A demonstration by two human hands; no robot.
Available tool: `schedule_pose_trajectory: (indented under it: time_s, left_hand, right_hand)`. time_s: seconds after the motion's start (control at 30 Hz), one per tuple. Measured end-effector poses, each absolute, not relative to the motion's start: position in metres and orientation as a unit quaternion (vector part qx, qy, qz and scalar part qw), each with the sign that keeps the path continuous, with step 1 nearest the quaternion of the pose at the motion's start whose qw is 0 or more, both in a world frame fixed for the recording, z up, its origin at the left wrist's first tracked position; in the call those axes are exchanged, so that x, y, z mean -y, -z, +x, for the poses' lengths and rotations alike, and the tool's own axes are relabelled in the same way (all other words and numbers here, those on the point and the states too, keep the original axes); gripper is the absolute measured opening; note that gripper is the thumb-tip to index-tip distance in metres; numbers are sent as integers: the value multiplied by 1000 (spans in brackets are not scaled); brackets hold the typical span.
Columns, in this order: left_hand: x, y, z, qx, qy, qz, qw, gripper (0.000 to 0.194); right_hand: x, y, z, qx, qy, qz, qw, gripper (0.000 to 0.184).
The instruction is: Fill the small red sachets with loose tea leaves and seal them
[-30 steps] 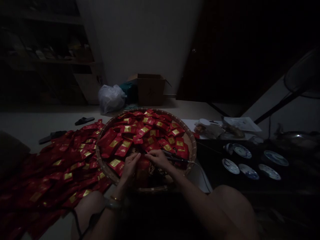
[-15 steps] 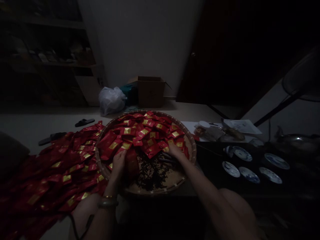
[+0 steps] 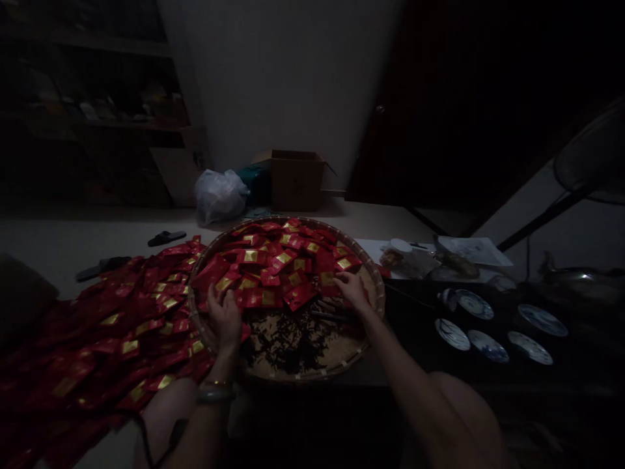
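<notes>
A round woven bamboo tray (image 3: pixel 375 280) holds a heap of red foil packets (image 3: pixel 284 259) with gold labels, and loose dark strips like tea leaves (image 3: pixel 297 339) lie on its near part. My left hand (image 3: pixel 226 320) hovers at the tray's left side, fingers apart, with nothing in it. Over the right of the heap, my right hand (image 3: pixel 352 292) pinches a red packet (image 3: pixel 326 275) by its right edge. A dark metal tool like tongs (image 3: pixel 331 315) lies just under that hand; whether it touches the palm I cannot tell.
Many more red packets (image 3: pixel 146 326) are piled on the floor at left, near dark slippers (image 3: pixel 166 238). Small blue-and-white plates (image 3: pixel 475 304) stand on a dark table at right. Behind the tray are a white plastic bag (image 3: pixel 221 195) and an open cardboard box (image 3: pixel 297 182).
The red packet by my left hand now lies flat at the heap's near edge, and that hand has opened. My right hand has moved slightly up and right, now at another packet.
</notes>
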State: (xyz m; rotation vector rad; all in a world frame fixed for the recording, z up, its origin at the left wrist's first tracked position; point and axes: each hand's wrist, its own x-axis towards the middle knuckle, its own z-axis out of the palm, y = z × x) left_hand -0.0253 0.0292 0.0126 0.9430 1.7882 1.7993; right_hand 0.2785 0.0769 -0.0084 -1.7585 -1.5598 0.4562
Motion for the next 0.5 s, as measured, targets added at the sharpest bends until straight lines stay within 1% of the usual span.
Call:
schedule_pose_trajectory:
  time_s: [0.07,0.1,0.17,0.2,0.23,0.3,0.37,0.43,0.5]
  left_hand:
    - [-24,-12,-19,-627,-644,400,182,51]
    - [-22,-13,-14,-605,-636,430,212,49]
    - [-16,-13,-4,-542,-588,479,363,50]
    - [-13,-14,1,-509,-549,497,439,53]
    - [-11,-14,5,-483,-518,510,487,54]
    - [-6,-15,11,-449,-476,549,520,48]
    - [-3,-16,13,-443,-461,577,508,41]
    - [-1,-15,12,-451,-458,588,491,37]
    - [-1,-14,11,-457,-459,591,481,37]
  right_hand:
    - [-62,9,260,612,-233,-648,389,35]
    - [-52,9,247,617,-266,-625,397,42]
    - [-30,9,221,595,-425,-508,455,60]
    - [-20,8,209,593,-474,-467,453,67]
    - [-11,6,198,602,-494,-442,446,72]
    - [0,-3,185,641,-446,-444,439,81]
    - [1,-14,180,690,-342,-473,428,88]
    - [-4,-23,181,738,-249,-485,398,85]
    - [-9,-28,182,775,-190,-480,365,75]
